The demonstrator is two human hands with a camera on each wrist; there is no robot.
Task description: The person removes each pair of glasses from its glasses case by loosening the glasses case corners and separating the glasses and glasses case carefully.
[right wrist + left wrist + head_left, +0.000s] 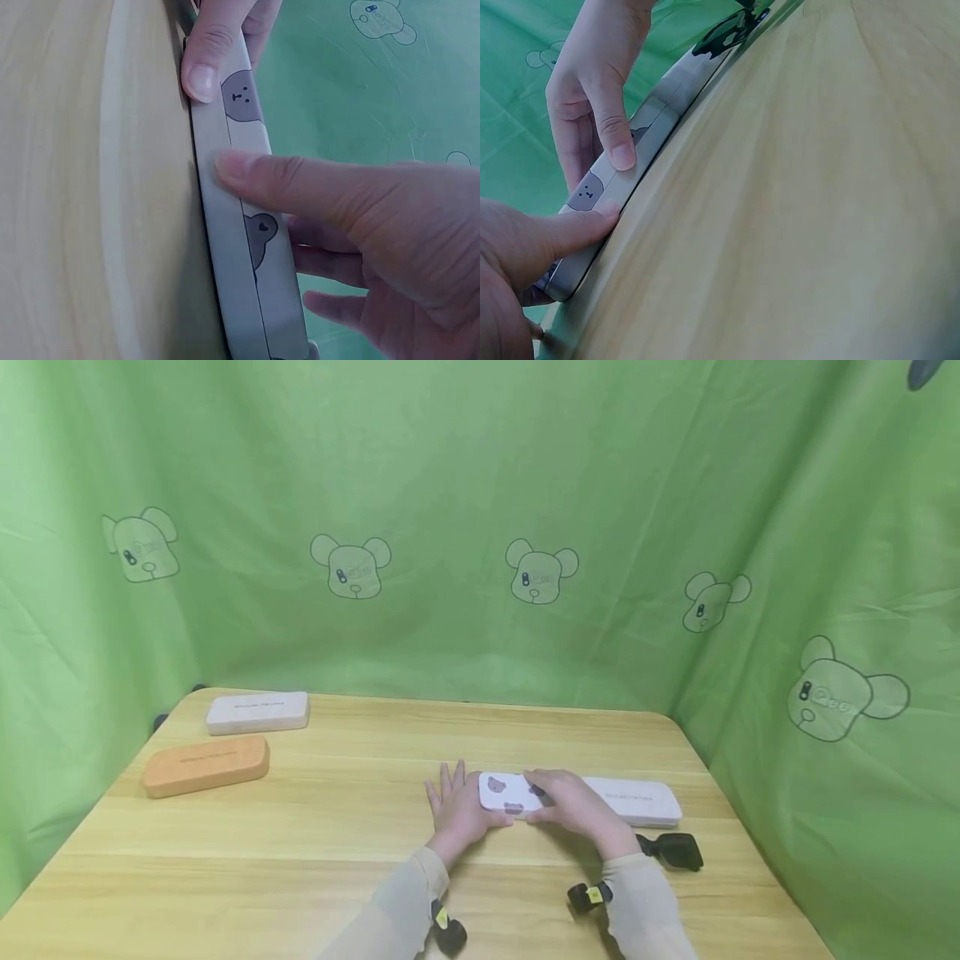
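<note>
A white glasses case with bear faces [516, 787] lies lengthwise on the table between my two hands. My left hand [459, 814] holds its left end, thumb along the front side and the other fingers spread out on the table side beyond it. Further right, my right hand [573, 802] grips the same case, its thumb on the front side and its fingers behind. In the right wrist view the case [214, 262] shows a lengthwise seam and looks closed. The fingers behind it are partly hidden.
Right of the case lies a plain white case [637, 802], with dark sunglasses [678, 852] in front, partly behind my right wrist. An orange case [206, 766] and another white case [258, 712] lie at the table's left. Green curtain [450, 635] surrounds the table [300, 860].
</note>
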